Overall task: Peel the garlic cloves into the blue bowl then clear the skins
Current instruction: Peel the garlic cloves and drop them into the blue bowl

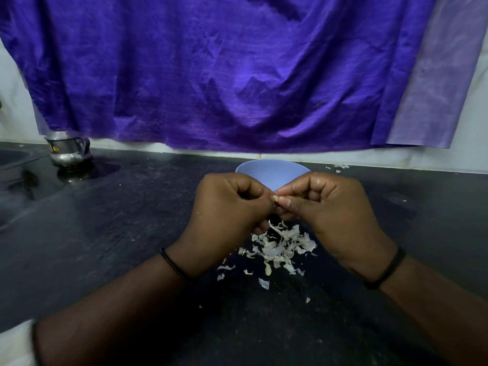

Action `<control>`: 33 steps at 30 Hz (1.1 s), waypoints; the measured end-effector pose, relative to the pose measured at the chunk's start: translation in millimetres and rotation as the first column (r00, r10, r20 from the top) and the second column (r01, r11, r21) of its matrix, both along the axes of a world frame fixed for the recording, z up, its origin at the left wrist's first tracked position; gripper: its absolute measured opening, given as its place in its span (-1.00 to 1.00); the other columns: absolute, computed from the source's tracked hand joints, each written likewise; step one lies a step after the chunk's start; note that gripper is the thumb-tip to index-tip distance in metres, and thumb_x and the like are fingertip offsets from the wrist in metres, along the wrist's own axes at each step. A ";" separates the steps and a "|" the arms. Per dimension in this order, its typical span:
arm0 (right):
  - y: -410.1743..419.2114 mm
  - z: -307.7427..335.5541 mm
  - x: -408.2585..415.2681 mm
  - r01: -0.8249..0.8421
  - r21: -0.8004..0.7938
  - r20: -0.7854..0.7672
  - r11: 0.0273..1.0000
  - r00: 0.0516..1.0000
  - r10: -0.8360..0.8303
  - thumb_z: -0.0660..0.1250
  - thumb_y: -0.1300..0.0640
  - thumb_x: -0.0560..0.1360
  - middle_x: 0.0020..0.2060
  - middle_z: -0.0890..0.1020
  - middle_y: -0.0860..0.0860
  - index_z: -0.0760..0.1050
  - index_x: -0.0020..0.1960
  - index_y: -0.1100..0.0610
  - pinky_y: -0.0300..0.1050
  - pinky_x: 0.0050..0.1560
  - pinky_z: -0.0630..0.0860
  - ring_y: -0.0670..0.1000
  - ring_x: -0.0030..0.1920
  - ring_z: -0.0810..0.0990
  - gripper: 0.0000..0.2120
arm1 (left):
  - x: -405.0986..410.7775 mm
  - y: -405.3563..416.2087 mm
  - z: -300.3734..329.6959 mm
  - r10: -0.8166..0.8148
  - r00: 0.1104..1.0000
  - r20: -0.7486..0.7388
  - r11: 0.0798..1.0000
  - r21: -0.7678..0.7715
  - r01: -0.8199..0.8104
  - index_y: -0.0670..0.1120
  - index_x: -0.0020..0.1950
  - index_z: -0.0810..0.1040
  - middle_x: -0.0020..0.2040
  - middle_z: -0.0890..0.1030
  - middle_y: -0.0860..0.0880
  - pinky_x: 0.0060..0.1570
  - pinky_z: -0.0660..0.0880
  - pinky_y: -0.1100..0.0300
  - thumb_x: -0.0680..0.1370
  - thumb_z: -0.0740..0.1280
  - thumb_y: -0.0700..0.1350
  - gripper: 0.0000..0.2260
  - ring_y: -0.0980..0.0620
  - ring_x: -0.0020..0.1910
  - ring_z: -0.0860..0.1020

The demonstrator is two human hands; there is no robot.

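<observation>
Head view, frame centre: left hand point(227, 207) and right hand point(327, 204) pinch 1 clove point(275, 198) between fingertips, before the bowl point(272, 170). Skins point(280, 247) litter the desk point(105, 233) below. Ideally, peel over the pile, then drop the clove into the bowl.

No readable text anywhere; small yellow sticker on steel jug point(69, 151) illegible.
</observation>
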State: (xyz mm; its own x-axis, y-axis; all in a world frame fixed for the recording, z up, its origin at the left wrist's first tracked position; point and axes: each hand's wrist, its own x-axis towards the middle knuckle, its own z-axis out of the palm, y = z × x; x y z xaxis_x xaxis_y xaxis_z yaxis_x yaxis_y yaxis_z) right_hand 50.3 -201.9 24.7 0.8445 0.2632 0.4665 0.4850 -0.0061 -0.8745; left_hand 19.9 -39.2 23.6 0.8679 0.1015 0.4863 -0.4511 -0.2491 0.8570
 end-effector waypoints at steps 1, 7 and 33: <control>1.5 -0.9 -0.2 0.006 0.010 0.005 1.000 1.000 -0.006 0.44 0.42 0.43 -0.29 0.72 0.09 0.65 -0.13 0.25 -0.24 -0.24 0.61 -0.01 -0.28 0.70 -0.89 | -0.6 -0.5 -0.1 0.005 1.000 -0.005 1.000 -0.023 -0.005 -0.25 -0.21 0.66 -0.44 0.63 -0.15 -0.40 0.61 0.01 0.49 0.43 -0.33 -0.92 -0.08 -0.49 0.59; 5.8 -2.7 -2.1 0.022 0.070 0.034 0.997 0.999 -0.024 0.44 0.42 0.44 -0.28 0.72 0.09 0.64 -0.13 0.24 -0.24 -0.23 0.61 -0.01 -0.28 0.71 -0.89 | -1.1 -7.0 0.4 0.020 0.999 -0.040 0.988 -0.155 -0.026 -0.29 -0.24 0.64 -0.45 0.62 -0.11 -0.49 0.55 0.16 0.47 0.40 -0.39 -0.91 -0.02 -0.52 0.57; -4.5 -4.7 1.4 0.458 -0.309 0.714 0.834 0.691 -0.115 0.46 0.13 0.44 -0.37 0.63 -0.11 0.65 -0.14 0.04 -0.17 -0.32 0.52 -0.12 -0.35 0.58 -0.98 | 10.0 -2.3 -2.8 -0.060 0.984 -0.167 0.981 -0.193 0.027 -0.38 -0.16 0.59 -0.43 0.56 -0.19 -0.52 0.49 0.18 0.51 0.36 -0.39 -0.93 -0.03 -0.54 0.51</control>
State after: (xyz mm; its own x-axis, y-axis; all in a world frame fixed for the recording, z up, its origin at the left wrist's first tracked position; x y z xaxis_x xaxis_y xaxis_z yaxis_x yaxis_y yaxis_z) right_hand 51.7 -206.3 19.9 0.4426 0.3748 0.8147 0.8218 -0.5331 -0.2012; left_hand 29.9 -41.5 20.8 0.9423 0.1372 0.3053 -0.3000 -0.0585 0.9521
